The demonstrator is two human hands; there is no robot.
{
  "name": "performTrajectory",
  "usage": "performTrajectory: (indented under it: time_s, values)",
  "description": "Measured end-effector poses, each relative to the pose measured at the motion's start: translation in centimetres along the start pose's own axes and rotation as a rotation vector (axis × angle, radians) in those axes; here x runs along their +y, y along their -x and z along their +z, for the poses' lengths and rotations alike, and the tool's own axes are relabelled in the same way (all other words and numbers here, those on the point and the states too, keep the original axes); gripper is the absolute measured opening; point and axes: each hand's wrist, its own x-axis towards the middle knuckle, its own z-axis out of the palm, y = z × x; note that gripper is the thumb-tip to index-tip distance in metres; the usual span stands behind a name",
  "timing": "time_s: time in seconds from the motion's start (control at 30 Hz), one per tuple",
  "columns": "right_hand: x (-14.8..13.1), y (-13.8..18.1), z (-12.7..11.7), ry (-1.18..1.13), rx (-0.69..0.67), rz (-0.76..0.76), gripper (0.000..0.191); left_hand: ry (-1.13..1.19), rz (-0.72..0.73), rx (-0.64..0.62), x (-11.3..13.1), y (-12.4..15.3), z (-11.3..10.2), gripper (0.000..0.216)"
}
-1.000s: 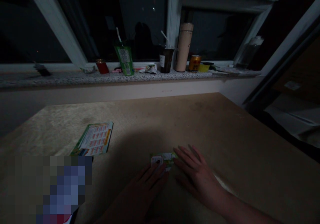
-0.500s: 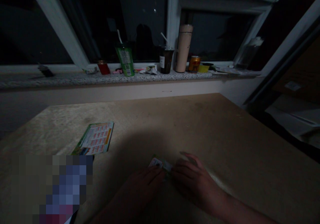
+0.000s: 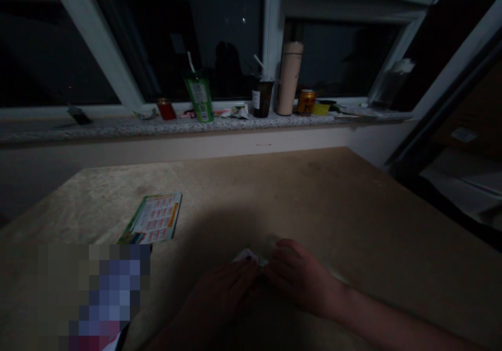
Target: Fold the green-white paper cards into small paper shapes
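On the dim wooden table, both of my hands meet over a small folded paper with white and green print. My left hand has its fingers curled onto the paper's near left side. My right hand is bent over its right side, fingertips pinching the paper's edge. Most of the paper is hidden beneath the fingers. A printed green and orange leaflet lies flat on the table to the left, apart from both hands.
A stone windowsill behind the table carries a green drink carton with straw, a dark cup with straw, a tall beige flask, an orange can, a red can and paper scraps. A blurred patch covers the lower left.
My right hand went from lying flat with fingers spread to curled over the paper. The paper has been folded smaller and is now mostly covered by both hands.
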Motion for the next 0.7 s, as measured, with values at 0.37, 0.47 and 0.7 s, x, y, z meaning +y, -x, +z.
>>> performTrajectory:
  time_s: [0.37,0.47,0.7]
  values:
    - [0.3,0.0,0.0,-0.056,0.203,-0.051,0.018,-0.028,0.164,0.319,-0.1,-0.7,-1.4,0.028]
    - [0.5,0.0,-0.5,-0.174,0.241,0.05,0.019,0.069,0.008,0.309,-0.3,-0.2,-1.2,0.017]
    - [1.3,-0.5,-0.9,-0.7,0.291,0.512,0.016,0.397,-0.575,0.213,-1.3,-0.1,-0.6,0.02]
